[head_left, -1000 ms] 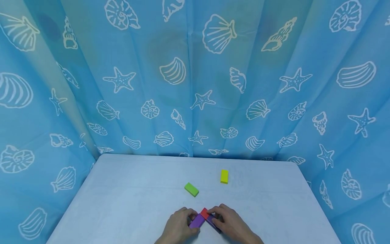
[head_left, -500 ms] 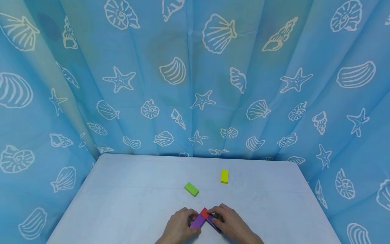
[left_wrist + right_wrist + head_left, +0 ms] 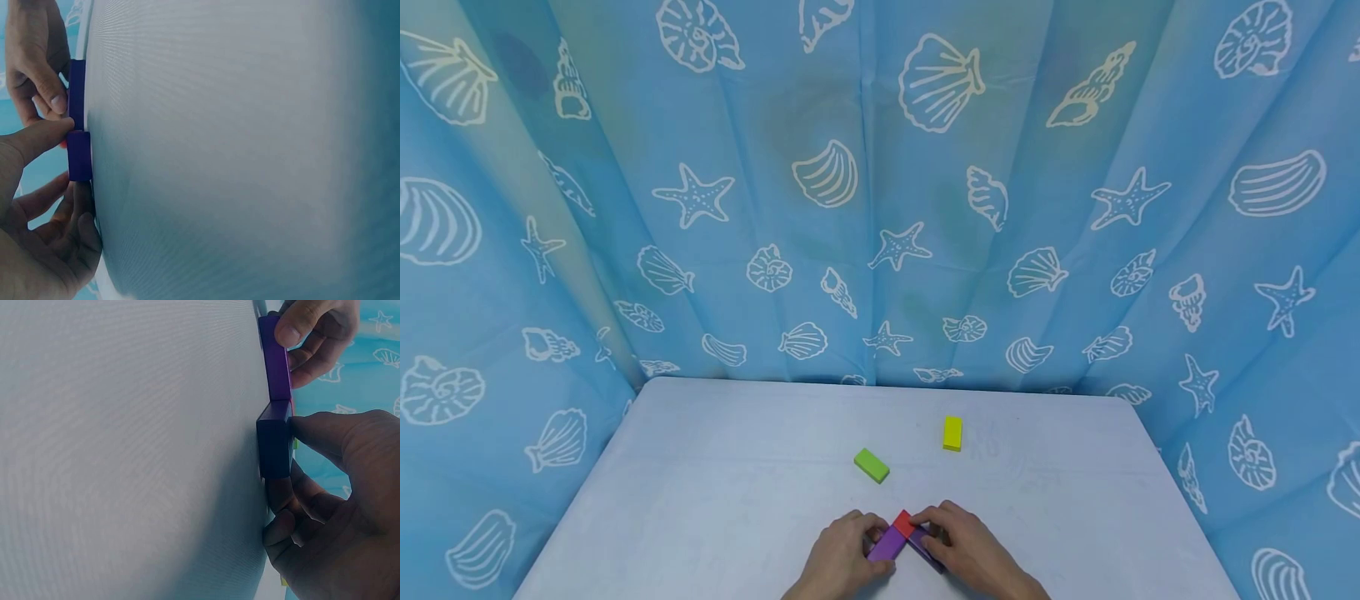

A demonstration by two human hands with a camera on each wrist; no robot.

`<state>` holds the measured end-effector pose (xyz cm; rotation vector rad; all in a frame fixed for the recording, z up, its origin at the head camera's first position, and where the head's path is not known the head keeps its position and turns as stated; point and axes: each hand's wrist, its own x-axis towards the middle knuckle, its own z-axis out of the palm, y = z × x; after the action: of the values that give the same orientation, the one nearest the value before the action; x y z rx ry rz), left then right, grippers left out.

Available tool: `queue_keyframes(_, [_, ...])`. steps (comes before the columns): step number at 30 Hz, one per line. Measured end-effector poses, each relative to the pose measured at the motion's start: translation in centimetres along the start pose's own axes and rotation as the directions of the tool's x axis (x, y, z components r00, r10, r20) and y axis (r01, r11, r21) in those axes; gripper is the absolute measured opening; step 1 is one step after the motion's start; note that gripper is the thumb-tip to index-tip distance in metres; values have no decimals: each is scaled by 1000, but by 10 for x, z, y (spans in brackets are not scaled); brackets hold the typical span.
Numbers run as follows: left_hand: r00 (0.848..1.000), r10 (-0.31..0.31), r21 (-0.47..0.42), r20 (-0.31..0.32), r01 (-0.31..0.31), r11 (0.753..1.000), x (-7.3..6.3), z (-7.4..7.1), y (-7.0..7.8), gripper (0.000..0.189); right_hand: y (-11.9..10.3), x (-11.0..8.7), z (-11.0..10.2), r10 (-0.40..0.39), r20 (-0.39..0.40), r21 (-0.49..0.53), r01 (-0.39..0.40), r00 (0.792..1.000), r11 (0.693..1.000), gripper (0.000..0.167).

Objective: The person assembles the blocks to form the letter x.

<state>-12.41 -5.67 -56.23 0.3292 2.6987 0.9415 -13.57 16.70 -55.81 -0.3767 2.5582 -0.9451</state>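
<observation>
Near the table's front edge my left hand (image 3: 844,552) pinches a purple rectangular block (image 3: 888,542) between thumb and fingers. My right hand (image 3: 972,546) holds a dark purple block (image 3: 924,551) in the same way, its index fingertip at the red block (image 3: 903,522). The two purple blocks meet at an angle like an upside-down V, with the red block at the peak. In the left wrist view the end of the purple block (image 3: 79,156) shows between my thumb and fingers. The right wrist view shows the dark block (image 3: 274,449) lying on the table; most of the red block is hidden there.
A light green block (image 3: 872,466) lies on the white table (image 3: 715,483) beyond the hands. Farther back and to the right is a yellow block (image 3: 952,434). A blue curtain (image 3: 880,200) with white shell prints hangs around the table's back and sides.
Both hands keep their hold in nearly the same place, and the purple block has shifted only very slightly. At the far right the curtain has moved a little.
</observation>
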Motion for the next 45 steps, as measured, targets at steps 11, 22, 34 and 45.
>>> queue_keyframes(11, [1000,-9,-3,9,9,1000,1,0,1,44,2,0,0,-14,1,2,14,1000,1000,26])
queue_keyframes(22, [1000,-18,-7,18,18,1000,1,0,0,44,0,0,1,8,4,11,-8,1000,1000,26])
queue_keyframes(34, [997,-57,-18,42,58,998,2,0,3,45,-1,0,2,49,-8,16,-49,999,999,26])
queue_keyframes(45, [995,-75,-17,67,76,997,3,-2,4,44,-1,1,2,48,-5,12,-48,999,999,26])
